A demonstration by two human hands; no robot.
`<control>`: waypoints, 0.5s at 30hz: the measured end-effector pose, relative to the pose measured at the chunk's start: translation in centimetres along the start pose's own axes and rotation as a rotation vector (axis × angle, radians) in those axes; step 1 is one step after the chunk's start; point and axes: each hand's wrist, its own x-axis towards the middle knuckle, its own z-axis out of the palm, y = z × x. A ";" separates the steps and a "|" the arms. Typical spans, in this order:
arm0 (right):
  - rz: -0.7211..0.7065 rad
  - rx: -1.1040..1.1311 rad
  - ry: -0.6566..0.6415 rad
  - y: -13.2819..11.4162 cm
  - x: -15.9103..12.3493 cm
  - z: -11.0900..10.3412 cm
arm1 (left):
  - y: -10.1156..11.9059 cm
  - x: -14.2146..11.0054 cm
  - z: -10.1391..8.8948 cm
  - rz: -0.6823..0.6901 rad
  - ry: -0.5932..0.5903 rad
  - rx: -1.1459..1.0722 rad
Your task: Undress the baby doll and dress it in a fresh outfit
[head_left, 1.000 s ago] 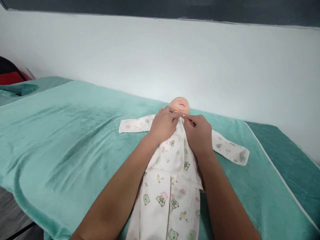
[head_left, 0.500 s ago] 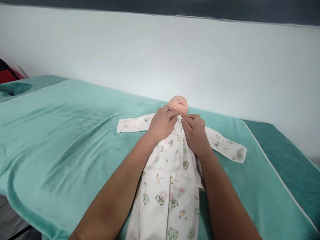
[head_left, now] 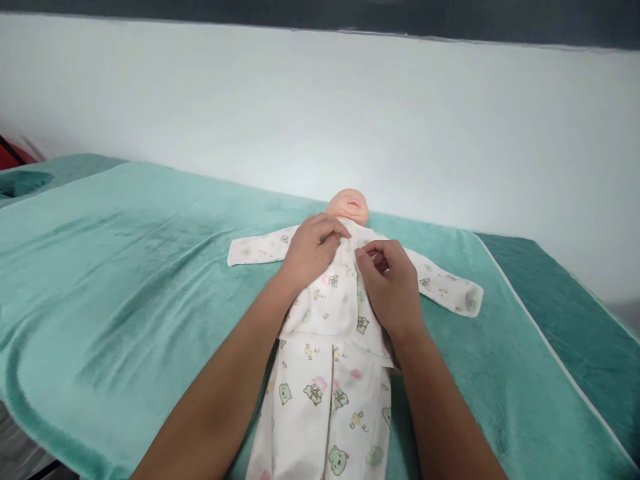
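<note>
A baby doll (head_left: 349,204) lies on its back, dressed in a white baby shirt (head_left: 325,310) with small green bears, and white printed trousers (head_left: 305,413). My left hand (head_left: 315,245) rests on the upper chest, its curled fingers closed on the shirt just below the collar. Beside it, at the front opening, my right hand (head_left: 393,280) pinches thumb and forefinger together at the shirt's edge. The fingers partly hide the fabric between them. Both shirt sleeves are spread outward, the left one (head_left: 260,248) and the right one (head_left: 447,287).
A light green plush blanket (head_left: 150,267) covers the surface under the doll, with a darker green cover (head_left: 555,300) at the right. Behind stands a white wall (head_left: 320,107). Something red (head_left: 10,155) shows at the far left edge.
My right hand has moved down and away from the collar along the shirt's front. My left hand stays near the neck, and the collar is now more visible. The view shifted slightly.
</note>
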 end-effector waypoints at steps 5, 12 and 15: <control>0.075 -0.174 -0.187 -1.5 -0.1 -0.9 | 0.5 -0.4 -0.3 -0.038 -0.029 -0.008; 0.127 -0.260 -0.187 -2.1 0.1 -1.2 | 1.2 -0.4 -0.5 -0.029 -0.078 0.029; 0.196 -0.103 -0.149 -2.0 0.3 -1.1 | 1.4 -0.4 -0.5 -0.027 -0.082 0.050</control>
